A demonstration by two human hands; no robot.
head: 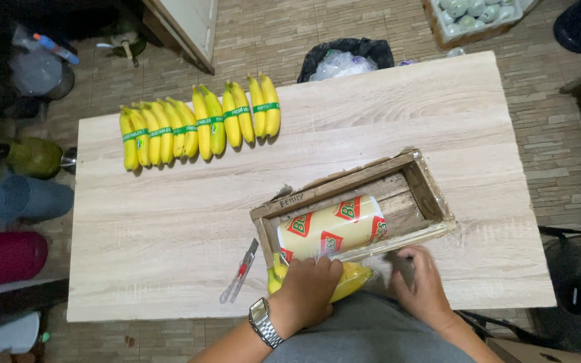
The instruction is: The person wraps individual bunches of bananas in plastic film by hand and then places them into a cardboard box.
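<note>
My left hand (pixel 308 288), with a metal watch on its wrist, presses down on a pair of yellow bananas (pixel 354 277) at the table's near edge. My right hand (pixel 419 282) lies next to them on clear film pulled out over the table. Just beyond the hands a wooden box (pixel 432 191) holds a large roll of film (pixel 332 227) with a yellow, red and white label. A row of several banana pairs (pixel 200 125), each bound with a green band, lies at the far left of the table.
A small utility knife (pixel 240 271) lies left of the box. The light wooden table (pixel 384 114) stands on a tiled floor. Behind it are a black bag of rubbish (pixel 344 57) and a crate of pale round objects (pixel 475 17). Buckets and jugs (pixel 28 198) crowd the left side.
</note>
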